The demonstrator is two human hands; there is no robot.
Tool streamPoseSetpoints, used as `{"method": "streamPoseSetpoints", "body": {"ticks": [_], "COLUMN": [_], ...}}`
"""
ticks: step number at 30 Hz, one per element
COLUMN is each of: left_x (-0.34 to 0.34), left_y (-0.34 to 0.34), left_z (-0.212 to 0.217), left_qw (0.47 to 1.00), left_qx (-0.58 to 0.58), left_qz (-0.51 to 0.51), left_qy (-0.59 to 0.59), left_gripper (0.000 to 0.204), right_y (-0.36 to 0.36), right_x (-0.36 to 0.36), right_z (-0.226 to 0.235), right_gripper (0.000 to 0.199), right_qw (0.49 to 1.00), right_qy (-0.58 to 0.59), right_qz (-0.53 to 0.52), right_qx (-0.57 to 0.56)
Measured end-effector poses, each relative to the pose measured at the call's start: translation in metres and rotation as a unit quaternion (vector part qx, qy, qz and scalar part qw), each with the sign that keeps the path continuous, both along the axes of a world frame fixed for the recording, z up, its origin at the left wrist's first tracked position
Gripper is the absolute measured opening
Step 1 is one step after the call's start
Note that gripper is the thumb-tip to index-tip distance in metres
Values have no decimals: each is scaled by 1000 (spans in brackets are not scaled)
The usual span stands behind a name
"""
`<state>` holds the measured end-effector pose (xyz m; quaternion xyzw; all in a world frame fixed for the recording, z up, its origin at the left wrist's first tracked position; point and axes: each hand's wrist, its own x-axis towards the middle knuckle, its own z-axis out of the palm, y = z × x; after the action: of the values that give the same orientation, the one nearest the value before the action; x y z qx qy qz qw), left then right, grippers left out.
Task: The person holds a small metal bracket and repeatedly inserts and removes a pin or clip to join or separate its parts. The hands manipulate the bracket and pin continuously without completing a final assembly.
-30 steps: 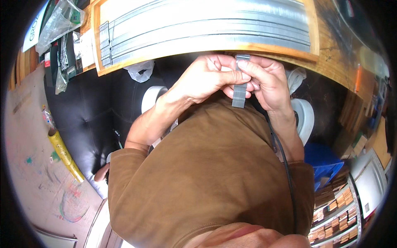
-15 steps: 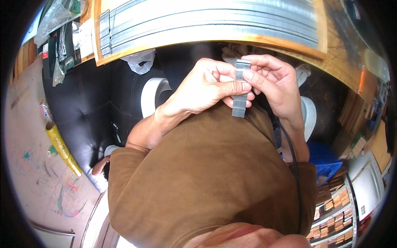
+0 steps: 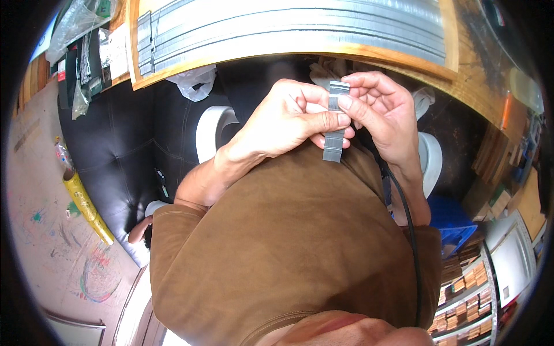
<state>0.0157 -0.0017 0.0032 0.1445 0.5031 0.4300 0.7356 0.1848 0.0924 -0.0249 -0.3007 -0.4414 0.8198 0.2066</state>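
Note:
In front of my chest I hold a short, grey, ridged metal strip upright between both hands. My left hand pinches its middle, with the thumb across the front and the fingers curled behind. At its upper part, my right hand grips the strip by the thumb and fingertips. The strip's lower end hangs free below my left fingers. Just beyond my hands is a wooden tray lined with long rows of silvery-grey metal strips.
The tray rests on a wooden bench. Plastic bags lie beneath its edge. A black padded seat has white armrests. At left is a yellow roll; at right, a blue bin and shelves of wood pieces. A black cable runs down my right side.
Almost nothing differs. Both hands keep the same grip on the strip, and the view has shifted very slightly.

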Motion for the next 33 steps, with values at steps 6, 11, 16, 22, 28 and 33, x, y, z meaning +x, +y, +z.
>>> {"method": "streamPoseSetpoints", "body": {"ticks": [6,11,16,22,28,33], "left_x": [0,0,-1,0,-1,1], "left_y": [-1,-1,0,-1,-1,-1], "left_z": [-2,-3,-3,-5,-4,-3], "left_qw": [1000,1000,1000,1000,1000,1000], "left_qx": [0,3,5,19,21,13], "left_qz": [1,-3,-10,-8,-7,8], "left_qy": [-9,-2,3,-7,-7,-20], "left_gripper": [17,17,18,18,17,18], "right_y": [0,1,2,2,3,3], "right_x": [0,0,1,1,1,3], "right_z": [-1,-1,-1,-1,-1,-1], "right_gripper": [24,25,25,24,24,22], "right_qw": [1000,1000,1000,1000,1000,1000], "right_qy": [-8,-1,-5,-4,-7,-7], "right_qz": [7,3,5,10,6,2], "right_qx": [8,0,0,16,15,-7]}}
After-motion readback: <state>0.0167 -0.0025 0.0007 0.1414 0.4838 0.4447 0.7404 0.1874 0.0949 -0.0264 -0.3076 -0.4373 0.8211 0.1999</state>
